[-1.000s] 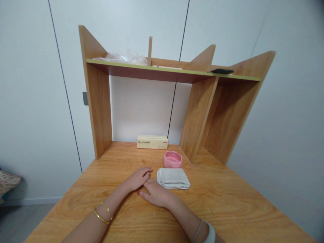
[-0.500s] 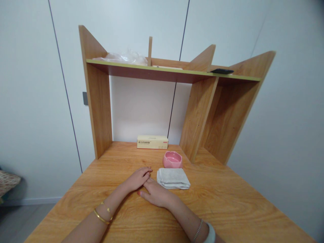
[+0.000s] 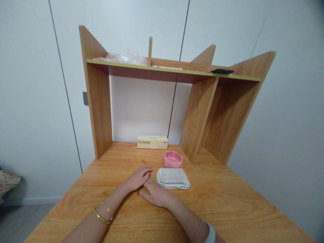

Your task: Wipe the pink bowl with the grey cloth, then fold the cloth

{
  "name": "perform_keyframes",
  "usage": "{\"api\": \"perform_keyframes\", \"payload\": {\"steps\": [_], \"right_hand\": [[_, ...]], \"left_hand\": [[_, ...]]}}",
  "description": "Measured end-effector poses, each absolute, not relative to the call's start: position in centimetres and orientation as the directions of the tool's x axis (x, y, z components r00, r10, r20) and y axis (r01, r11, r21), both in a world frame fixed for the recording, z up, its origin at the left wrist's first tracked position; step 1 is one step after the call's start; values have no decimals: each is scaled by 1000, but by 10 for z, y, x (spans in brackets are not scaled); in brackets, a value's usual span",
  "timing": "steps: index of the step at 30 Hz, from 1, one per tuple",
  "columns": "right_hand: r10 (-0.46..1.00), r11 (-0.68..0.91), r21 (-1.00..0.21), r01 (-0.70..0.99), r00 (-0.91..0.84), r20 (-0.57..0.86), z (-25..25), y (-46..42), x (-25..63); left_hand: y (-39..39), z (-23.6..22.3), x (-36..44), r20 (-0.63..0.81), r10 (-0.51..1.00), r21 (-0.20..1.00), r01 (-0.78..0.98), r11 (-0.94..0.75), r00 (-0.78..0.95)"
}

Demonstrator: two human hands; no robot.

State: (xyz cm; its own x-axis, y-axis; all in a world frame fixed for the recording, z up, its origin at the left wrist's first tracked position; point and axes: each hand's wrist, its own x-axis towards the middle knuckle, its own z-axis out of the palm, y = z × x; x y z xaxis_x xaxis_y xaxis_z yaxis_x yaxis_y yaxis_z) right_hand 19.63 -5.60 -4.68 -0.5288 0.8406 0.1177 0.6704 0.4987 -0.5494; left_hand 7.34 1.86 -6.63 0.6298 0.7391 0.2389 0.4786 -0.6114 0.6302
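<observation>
Desk (image 3: pixel 227 202), wood-grained, folded cloth (image 3: pixel 173 178), shelf unit (image 3: pixel 100 111), pale wall (image 3: pixel 32 101)

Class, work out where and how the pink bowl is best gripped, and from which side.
The pink bowl is probably best pinched by its left wall, from above left: it stands upright and open-topped, the folded cloth lies close on its near side, and a wooden panel rises on its right.

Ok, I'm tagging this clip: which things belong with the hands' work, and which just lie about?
Likely belonging, on the desk near the left hand and right hand:
folded grey cloth, by the right hand
pink bowl
cream box, farther back

Apparently lying about:
plastic bag, on the shelf
white flat item, same shelf
dark flat item, shelf's right
patterned item, far left
</observation>
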Motion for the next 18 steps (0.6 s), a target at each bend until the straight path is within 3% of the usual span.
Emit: {"api": "perform_keyframes", "payload": {"steps": [18], "right_hand": [[837,505,-558,659,-532,128,-47,-56,197]], "left_hand": [[18,-66,74,232,741,630,483,-608,630]]}}
